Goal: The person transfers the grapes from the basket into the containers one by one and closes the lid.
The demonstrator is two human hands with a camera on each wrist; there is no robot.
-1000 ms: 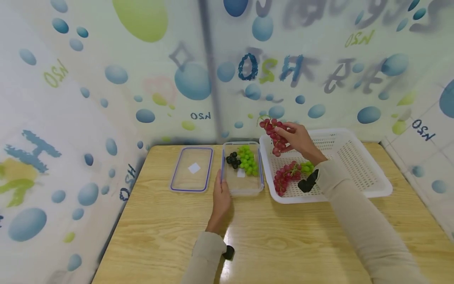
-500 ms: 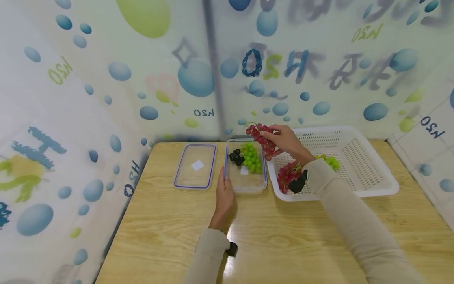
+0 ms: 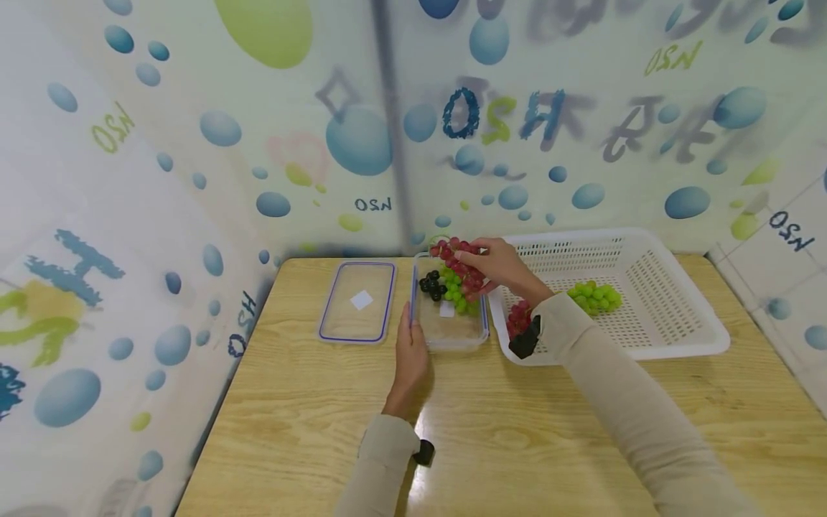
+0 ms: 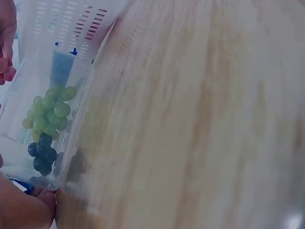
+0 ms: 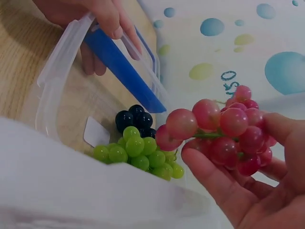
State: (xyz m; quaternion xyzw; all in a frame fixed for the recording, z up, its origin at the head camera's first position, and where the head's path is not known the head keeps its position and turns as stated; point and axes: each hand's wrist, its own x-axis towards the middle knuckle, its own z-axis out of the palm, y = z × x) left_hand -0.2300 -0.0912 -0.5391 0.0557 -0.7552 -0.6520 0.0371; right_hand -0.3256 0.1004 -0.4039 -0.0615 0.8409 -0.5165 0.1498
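My right hand (image 3: pixel 502 264) holds a bunch of red grapes (image 5: pixel 233 129) over the clear plastic food container (image 3: pixel 446 339), thumb and fingers around the bunch. Inside the container lie a bunch of green grapes (image 5: pixel 143 155) and a small bunch of black grapes (image 3: pixel 431 285). In the head view the red bunch covers part of the green one. My left hand (image 3: pixel 411 359) holds the container at its left side; the right wrist view shows its fingers (image 5: pixel 108 19) at the rim by a blue flap.
To the right stands a white plastic basket (image 3: pixel 701 337) with green grapes (image 3: pixel 596 297) and more red grapes (image 3: pixel 519 318), the latter partly behind the right wrist. A blue-edged lid (image 3: pixel 352 319) lies left of the container on the wooden table (image 3: pixel 517 438). A patterned wall (image 3: pixel 291 108) rises behind.
My right hand has carried the red grapes left and down, from above the basket to over the container. The left hand keeps its place on the container. The head view has shifted slightly.
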